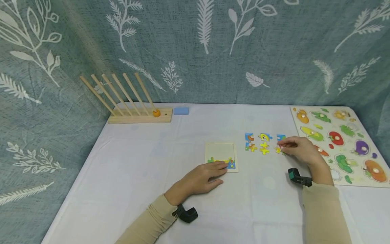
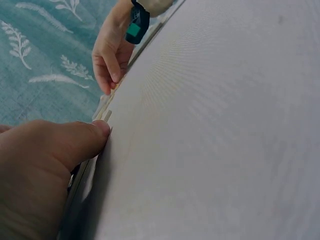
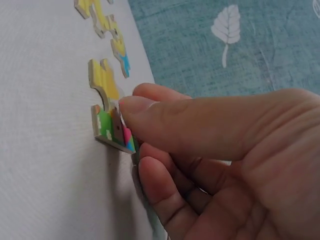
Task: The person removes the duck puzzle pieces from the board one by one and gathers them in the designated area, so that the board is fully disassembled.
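Note:
My left hand rests with extended fingers over the lower edge of a small square puzzle tray, covering part of it. Along the tray's bottom lie colourful jigsaw pieces. Right of the tray, my right hand pinches a jigsaw piece, green with brown and pink, between thumb and fingers; the thumb hides part of it. A yellow piece lies right beside it. Other loose pieces, such as the yellow-and-blue one and the blue-and-brown one, lie on the white cloth.
A vegetable knob puzzle board lies at the right, partly under my right forearm. At the back left stands a wooden base with several slanted pegs and an orange bead. Beside it is a blue block. A patterned curtain hangs behind.

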A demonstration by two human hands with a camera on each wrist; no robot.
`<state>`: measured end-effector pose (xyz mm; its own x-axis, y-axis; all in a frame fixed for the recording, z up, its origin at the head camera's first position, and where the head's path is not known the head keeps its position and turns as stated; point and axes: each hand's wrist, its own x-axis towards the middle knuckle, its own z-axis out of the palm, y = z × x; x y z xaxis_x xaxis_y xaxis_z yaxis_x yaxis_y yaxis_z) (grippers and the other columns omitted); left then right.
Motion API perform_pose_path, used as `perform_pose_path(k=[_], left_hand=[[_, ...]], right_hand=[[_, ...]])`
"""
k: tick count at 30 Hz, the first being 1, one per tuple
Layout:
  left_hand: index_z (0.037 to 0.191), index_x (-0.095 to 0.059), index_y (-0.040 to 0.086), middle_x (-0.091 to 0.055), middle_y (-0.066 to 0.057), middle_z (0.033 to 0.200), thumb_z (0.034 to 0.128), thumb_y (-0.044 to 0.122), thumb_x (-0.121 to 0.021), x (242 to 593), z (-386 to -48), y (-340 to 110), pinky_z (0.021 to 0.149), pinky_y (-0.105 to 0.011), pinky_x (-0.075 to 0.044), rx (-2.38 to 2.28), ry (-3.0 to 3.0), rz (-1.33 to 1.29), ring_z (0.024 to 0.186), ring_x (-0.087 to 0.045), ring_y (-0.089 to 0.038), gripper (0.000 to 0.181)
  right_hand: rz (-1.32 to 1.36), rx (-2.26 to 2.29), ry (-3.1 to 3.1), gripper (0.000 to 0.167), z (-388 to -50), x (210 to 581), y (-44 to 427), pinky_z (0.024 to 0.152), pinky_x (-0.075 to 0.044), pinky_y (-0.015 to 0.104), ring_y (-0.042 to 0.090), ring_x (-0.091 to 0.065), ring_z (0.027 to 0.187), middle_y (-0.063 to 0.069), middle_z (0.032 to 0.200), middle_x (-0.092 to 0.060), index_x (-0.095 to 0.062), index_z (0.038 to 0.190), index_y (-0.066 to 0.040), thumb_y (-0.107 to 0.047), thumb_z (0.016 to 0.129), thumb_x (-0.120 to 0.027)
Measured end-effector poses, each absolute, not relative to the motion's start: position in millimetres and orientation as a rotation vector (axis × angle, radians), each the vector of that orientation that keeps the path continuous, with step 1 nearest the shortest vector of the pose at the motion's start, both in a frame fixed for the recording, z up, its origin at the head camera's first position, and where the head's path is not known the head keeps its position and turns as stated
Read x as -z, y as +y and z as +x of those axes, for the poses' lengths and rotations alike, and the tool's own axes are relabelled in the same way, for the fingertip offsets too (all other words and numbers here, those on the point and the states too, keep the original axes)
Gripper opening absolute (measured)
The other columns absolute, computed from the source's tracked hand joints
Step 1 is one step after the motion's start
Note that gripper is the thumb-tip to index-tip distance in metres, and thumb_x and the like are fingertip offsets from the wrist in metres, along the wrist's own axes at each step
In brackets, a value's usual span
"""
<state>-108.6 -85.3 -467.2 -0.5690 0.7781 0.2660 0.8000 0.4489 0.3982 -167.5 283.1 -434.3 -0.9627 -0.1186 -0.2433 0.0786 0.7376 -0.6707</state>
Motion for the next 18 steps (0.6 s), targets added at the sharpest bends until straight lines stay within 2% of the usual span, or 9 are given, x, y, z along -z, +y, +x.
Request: perform_pose_path(k=[6, 12, 18], left_hand=[[0.126, -0.061, 0.004, -0.055, -0.007, 0.136, 0.0909, 0.022, -0.064, 466.7, -108.6, -85.3, 0.110, -0.029, -0.039, 0.755, -2.613, -1.453, 0.130, -0.049, -0.019, 0.039], [0.122, -0.064, 0.003, -0.059, -0.009, 0.131, 0.0884, 0.020, -0.067, 468.1, -109.8, -85.5, 0.111, -0.030, -0.036, 0.737, -2.497, -1.464, 0.126, -0.053, -0.020, 0.038], [0.118, -0.067, 0.003, -0.065, -0.007, 0.123, 0.0863, 0.018, -0.069, 472.4, -112.0, -91.3, 0.108, -0.029, -0.040, 0.759, -2.476, -1.307, 0.120, -0.058, -0.018, 0.034]], right_hand=[[-0.015, 1.093, 2.681, 0.029, -167.3, 430.5, 280.0, 0.058, -0.048, 0.022, 0.014, -0.052, 0.075, 0.013, 0.096, -0.062, -0.064, 0.115, 0.000, -0.016, 0.090, -0.064], [-0.071, 1.086, 2.710, 0.034, -167.5, 426.4, 273.0, 0.060, -0.047, 0.021, 0.012, -0.054, 0.077, 0.012, 0.098, -0.064, -0.063, 0.116, -0.001, -0.022, 0.090, -0.065], [-0.209, 1.123, 2.674, 0.029, -168.9, 427.2, 254.9, 0.062, -0.050, 0.023, 0.014, -0.056, 0.078, 0.013, 0.098, -0.065, -0.063, 0.114, -0.001, -0.019, 0.092, -0.063]])
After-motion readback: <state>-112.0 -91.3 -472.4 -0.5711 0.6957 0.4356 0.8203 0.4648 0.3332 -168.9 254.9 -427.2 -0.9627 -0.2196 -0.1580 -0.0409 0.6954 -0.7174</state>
